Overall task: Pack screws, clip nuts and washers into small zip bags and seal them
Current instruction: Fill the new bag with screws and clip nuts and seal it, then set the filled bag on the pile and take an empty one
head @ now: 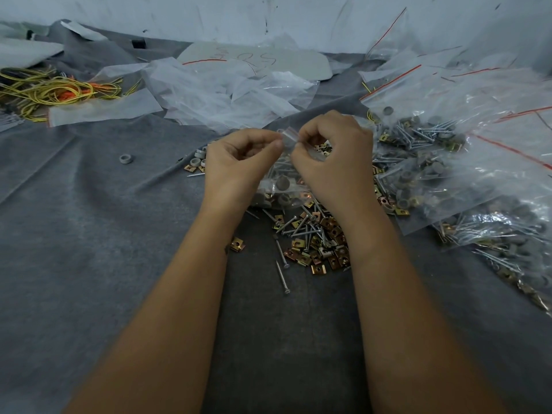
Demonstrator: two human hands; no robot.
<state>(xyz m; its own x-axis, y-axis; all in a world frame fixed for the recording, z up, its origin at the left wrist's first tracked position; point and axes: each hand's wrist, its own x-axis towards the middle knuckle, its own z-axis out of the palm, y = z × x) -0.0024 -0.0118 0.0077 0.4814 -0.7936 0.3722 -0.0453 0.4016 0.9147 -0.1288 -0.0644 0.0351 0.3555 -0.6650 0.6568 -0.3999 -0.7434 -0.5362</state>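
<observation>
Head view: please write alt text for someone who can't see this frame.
Both hands, left hand and right hand, pinch the top edge of a small zip bag holding screws and grey washers, above a loose pile of screws and clip nuts on grey cloth. Filled bags lie to the right, empty bags behind.
</observation>
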